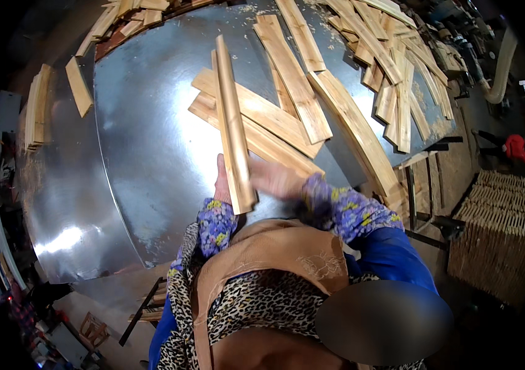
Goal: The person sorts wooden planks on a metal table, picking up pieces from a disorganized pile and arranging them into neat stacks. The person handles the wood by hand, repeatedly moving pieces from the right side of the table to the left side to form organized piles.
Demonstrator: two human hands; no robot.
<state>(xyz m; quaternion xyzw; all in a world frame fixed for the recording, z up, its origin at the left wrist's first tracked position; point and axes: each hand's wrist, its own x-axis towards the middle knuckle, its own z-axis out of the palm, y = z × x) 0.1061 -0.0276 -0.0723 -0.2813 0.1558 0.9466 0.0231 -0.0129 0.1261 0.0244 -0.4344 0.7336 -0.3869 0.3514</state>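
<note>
Two long, narrow wooden strips [233, 123] lie side by side in front of me, raised near ends toward my body. My left hand [221, 183] is closed around their left side near the lower end; its thumb shows, and most of its fingers are hidden behind the wood. Against the right edge of the strips is my right hand [276, 179], smeared by motion, so its grip is unclear. Beneath and beyond the strips, two wooden boards [263, 117] lie slanted on the metal tabletop [145, 123].
More boards [299, 80] lie at the far right, beside a heap of planks [392, 80]. Board stacks [37, 108] and a single board [79, 86] lie at the left. A stack of wooden pieces [500, 228] stands on the floor at right. A person in red [517, 151] is farther off.
</note>
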